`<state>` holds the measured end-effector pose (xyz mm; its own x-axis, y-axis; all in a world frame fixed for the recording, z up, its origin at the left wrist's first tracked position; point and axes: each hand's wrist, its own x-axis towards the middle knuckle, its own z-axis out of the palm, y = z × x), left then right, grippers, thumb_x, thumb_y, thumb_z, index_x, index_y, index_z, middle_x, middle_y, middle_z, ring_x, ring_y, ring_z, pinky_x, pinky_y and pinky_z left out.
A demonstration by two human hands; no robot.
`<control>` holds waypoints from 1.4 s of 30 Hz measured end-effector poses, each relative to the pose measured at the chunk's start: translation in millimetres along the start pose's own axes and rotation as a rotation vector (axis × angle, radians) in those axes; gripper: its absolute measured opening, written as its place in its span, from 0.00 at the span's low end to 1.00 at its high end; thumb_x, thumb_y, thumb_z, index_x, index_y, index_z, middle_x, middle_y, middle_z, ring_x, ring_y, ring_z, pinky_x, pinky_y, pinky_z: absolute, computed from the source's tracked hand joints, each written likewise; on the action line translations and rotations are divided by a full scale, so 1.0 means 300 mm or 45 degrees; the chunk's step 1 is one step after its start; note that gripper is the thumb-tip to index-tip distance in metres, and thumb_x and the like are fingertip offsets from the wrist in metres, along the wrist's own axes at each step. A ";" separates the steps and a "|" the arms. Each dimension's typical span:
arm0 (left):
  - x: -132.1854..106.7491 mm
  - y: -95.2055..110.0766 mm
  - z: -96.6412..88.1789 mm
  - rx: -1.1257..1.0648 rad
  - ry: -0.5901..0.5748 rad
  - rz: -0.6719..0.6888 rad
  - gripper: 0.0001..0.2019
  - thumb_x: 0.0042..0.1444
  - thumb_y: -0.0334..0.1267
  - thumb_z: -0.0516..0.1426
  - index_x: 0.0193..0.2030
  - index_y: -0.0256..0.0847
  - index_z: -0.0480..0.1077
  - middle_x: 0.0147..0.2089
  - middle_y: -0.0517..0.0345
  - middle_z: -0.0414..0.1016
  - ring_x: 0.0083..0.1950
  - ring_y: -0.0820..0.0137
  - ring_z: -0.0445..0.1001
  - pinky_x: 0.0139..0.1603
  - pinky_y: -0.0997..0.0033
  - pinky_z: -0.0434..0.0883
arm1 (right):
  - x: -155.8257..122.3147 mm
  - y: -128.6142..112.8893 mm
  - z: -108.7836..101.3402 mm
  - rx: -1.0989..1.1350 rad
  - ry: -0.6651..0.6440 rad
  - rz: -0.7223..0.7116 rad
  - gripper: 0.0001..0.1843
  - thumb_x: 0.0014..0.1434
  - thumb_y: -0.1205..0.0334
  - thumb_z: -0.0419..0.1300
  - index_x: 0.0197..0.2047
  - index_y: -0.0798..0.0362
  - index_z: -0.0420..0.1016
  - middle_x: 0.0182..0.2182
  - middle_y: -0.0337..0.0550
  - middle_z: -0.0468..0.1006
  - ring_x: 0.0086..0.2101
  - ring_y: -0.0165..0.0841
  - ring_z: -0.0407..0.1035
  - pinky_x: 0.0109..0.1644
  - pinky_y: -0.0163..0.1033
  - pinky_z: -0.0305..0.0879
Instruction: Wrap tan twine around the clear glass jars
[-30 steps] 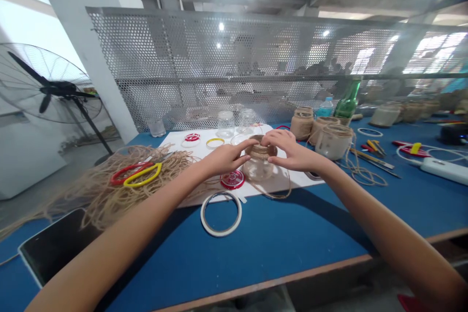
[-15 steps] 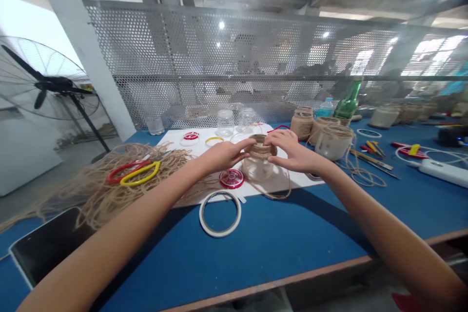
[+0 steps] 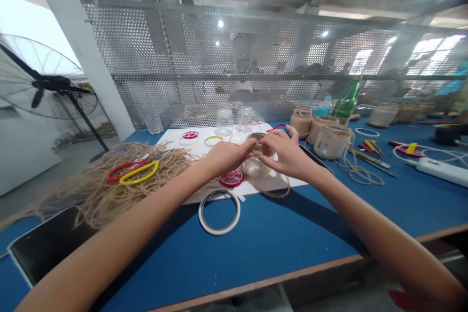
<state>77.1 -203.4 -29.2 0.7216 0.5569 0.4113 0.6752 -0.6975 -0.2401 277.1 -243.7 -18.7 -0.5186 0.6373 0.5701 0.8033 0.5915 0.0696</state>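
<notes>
A clear glass jar [image 3: 255, 169] stands before me, its neck wound with jute twine [image 3: 258, 148]. My left hand [image 3: 234, 156] is closed at the left of the neck, thumb and fingers pressed to the twine. From the right, my right hand [image 3: 283, 151] grips the same neck, thumb in front and one finger raised. The fingertips nearly meet there, and they partly hide the winding. A loose length of twine [image 3: 280, 195] loops from the jar onto the table. Left of the jar lies a red patterned lid [image 3: 231, 178].
Nearer me is a white tape roll [image 3: 202, 219]. Red-and-yellow scissors [image 3: 141, 174] rest on a tangled twine heap [image 3: 98, 200] at left. Twine-wrapped jars [image 3: 302, 123], a green bottle [image 3: 347, 100], cutters and a white power strip [image 3: 444, 171] occupy the right. A perforated metal screen [image 3: 204, 58] stands behind.
My hands have drawn closer together at the jar's neck, covering more of it. The right hand has turned and one finger has lifted, uncovering a dark flat object behind it.
</notes>
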 end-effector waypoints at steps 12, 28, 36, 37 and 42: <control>0.000 -0.040 -0.034 -0.086 -0.055 0.108 0.27 0.62 0.46 0.46 0.65 0.42 0.44 0.31 0.53 0.74 0.28 0.69 0.70 0.28 0.75 0.61 | -0.009 0.064 -0.019 0.307 -0.187 -0.067 0.12 0.61 0.52 0.48 0.40 0.51 0.64 0.36 0.43 0.71 0.41 0.37 0.61 0.55 0.51 0.44; -0.008 -0.068 -0.057 -0.448 -0.137 0.085 0.25 0.59 0.41 0.47 0.63 0.42 0.49 0.18 0.68 0.60 0.20 0.74 0.60 0.26 0.76 0.56 | -0.010 0.122 -0.022 0.356 -0.202 -0.119 0.18 0.59 0.47 0.50 0.47 0.48 0.65 0.48 0.46 0.67 0.51 0.41 0.57 0.57 0.53 0.47; -0.005 -0.067 -0.034 -0.393 -0.109 0.069 0.23 0.60 0.42 0.46 0.61 0.42 0.52 0.23 0.62 0.68 0.24 0.71 0.66 0.29 0.74 0.59 | -0.009 0.118 -0.026 0.368 -0.200 -0.116 0.18 0.59 0.48 0.51 0.47 0.49 0.66 0.48 0.47 0.68 0.51 0.41 0.57 0.57 0.52 0.49; -0.004 -0.066 -0.029 -0.407 -0.105 0.068 0.22 0.61 0.42 0.46 0.61 0.42 0.52 0.25 0.61 0.70 0.26 0.70 0.67 0.30 0.74 0.60 | -0.009 0.118 -0.027 0.360 -0.205 -0.107 0.18 0.59 0.48 0.51 0.47 0.49 0.66 0.48 0.47 0.68 0.51 0.41 0.57 0.57 0.53 0.48; -0.003 -0.062 -0.017 -0.488 -0.088 0.058 0.20 0.61 0.41 0.46 0.60 0.41 0.53 0.26 0.60 0.72 0.26 0.71 0.68 0.30 0.74 0.60 | -0.011 0.110 -0.040 0.282 -0.209 -0.051 0.16 0.58 0.53 0.53 0.49 0.48 0.67 0.51 0.46 0.68 0.54 0.43 0.54 0.58 0.58 0.42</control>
<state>63.0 -193.3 -20.6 0.7670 0.5414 0.3444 0.5455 -0.8328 0.0943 308.9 -232.1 -8.4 -0.6037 0.6720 0.4288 0.7070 0.6999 -0.1015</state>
